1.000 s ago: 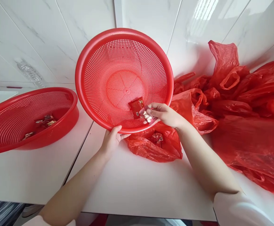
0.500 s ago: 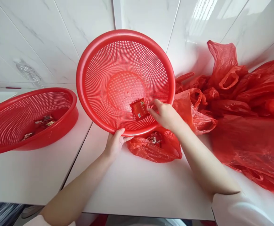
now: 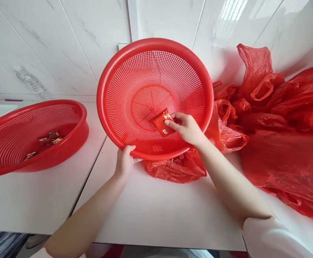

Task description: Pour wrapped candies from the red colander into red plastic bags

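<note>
A large red perforated plastic basket point(image 3: 156, 44) is tilted toward me above the table. My left hand point(image 3: 124, 162) grips its near left rim, thumb on top and fingers underneath. Inside the basket, my right hand point(image 3: 187, 129) pinches a small red packet point(image 3: 163, 125) between thumb and fingers. The packet carries a white barcode label and some gold print. Under the basket's near edge lies a red plastic bag point(image 3: 172, 172), and a printed red packet shows partly in its mouth; the basket hides the rest.
On the left stands a second red basket point(image 3: 76, 143) with several small packets point(image 3: 50, 138) in it. Many red plastic bags point(image 3: 285, 157) pile up at the right. A white tiled wall point(image 3: 51, 43) rises behind the white table point(image 3: 156, 215).
The tilted basket has shifted right and slightly down, its rim now covering more of the bag. My right hand has closed on the red packet and lifted it a little off the basket's side.
</note>
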The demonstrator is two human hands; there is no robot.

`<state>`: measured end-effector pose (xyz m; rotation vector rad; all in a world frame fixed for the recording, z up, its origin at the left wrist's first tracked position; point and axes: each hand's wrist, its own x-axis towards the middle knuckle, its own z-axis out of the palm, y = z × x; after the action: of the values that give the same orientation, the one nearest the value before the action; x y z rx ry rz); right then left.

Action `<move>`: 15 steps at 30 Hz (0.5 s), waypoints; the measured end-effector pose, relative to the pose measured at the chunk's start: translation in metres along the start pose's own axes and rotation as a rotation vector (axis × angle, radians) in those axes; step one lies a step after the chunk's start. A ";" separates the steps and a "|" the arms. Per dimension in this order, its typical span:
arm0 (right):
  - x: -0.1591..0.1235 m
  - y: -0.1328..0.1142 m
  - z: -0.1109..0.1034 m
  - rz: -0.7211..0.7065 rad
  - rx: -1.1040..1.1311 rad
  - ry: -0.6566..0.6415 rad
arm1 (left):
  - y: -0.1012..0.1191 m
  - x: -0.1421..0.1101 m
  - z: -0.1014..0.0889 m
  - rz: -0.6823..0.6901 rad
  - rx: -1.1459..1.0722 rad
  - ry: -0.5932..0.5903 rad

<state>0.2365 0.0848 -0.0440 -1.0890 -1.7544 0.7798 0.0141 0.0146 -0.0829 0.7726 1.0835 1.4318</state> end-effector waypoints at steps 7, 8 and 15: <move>-0.015 -0.043 -0.029 -0.110 0.349 -0.037 | 0.007 0.021 -0.014 -0.089 -0.070 0.165; -0.018 -0.049 -0.036 -0.121 0.347 -0.025 | 0.007 0.025 -0.016 -0.099 -0.076 0.189; -0.035 -0.075 -0.070 -0.020 0.003 -0.361 | 0.012 0.043 -0.028 -0.156 -0.194 0.247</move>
<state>0.2820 0.0251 0.0342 -0.9707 -2.0581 1.0144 -0.0235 0.0520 -0.0867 0.3720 1.1443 1.4983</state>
